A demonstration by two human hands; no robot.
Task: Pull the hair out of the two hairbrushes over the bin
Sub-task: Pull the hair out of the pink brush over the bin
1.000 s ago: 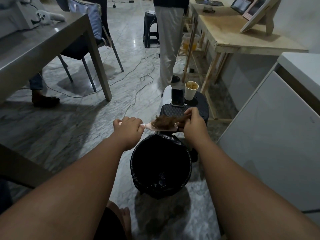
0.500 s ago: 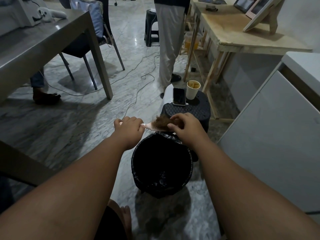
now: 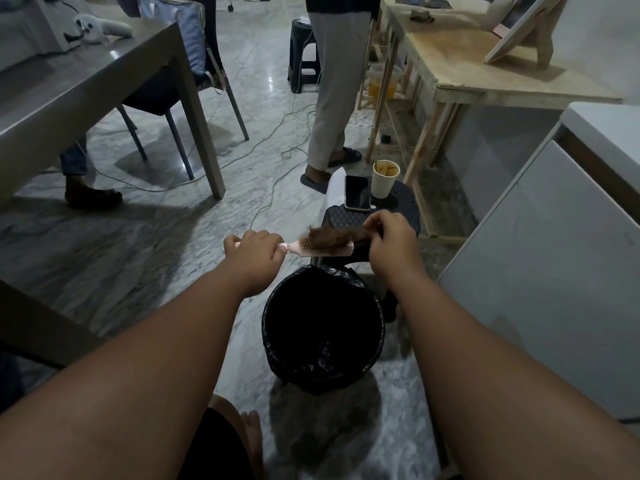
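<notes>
A pink hairbrush (image 3: 313, 250) lies level just beyond the far rim of a black bin (image 3: 273, 327) lined with a black bag. My left hand (image 3: 254, 255) is closed around its handle. A clump of brown hair (image 3: 332, 237) covers the bristles. My right hand (image 3: 391, 244) pinches the right end of that clump at the brush tip. A second hairbrush is not in view.
A black stool (image 3: 408, 216) behind the bin carries a phone (image 3: 357, 192) and a paper cup (image 3: 384, 179). A white cabinet (image 3: 554, 265) stands at the right. A person's legs (image 3: 332, 98), a grey table (image 3: 86, 84), a wooden bench (image 3: 485, 74) and floor cables (image 3: 277, 161) lie farther off.
My right hand lay over the clump half a second ago; it has now drawn back to the brush tip, pinching the hair's end and lifting it slightly. My left hand has stayed on the handle.
</notes>
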